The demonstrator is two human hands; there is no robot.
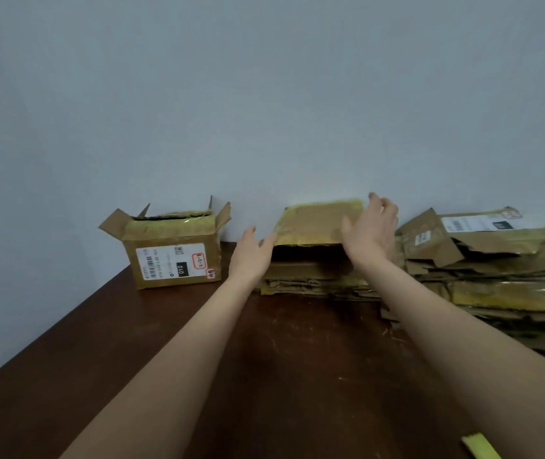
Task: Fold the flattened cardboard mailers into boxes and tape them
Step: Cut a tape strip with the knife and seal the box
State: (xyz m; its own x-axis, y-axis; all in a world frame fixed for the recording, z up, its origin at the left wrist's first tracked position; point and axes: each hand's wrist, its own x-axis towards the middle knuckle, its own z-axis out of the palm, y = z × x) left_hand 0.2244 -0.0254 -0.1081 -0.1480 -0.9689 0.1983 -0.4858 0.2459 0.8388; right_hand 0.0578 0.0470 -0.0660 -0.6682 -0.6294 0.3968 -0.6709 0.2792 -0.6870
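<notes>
At the far side of the brown table (152, 326), against the pale wall, a cardboard mailer (317, 223) is raised at a slant above a low stack of flattened mailers (314, 283). It is taken between two bare hands. The left hand (253, 251) is laid flat against its left edge, with the fingers stretched and not curled around anything. The right hand (372, 228) is spread over its right end, the fingertips reaching past the top edge; whether the thumb pinches the board from below cannot be told. The mailer looks light and fairly stiff, but it is worn: the edges are torn and old yellowish tape covers its face, so this surface is probably a little slippery. It is judged that the hold is best taken at the two short edges, near the creases, where the board can be pushed open without more tearing. To the left an open box (172, 256) with a white label stands already formed, its top flaps up. To the right a larger pile of flattened cardboard (496, 276) is waiting.
</notes>
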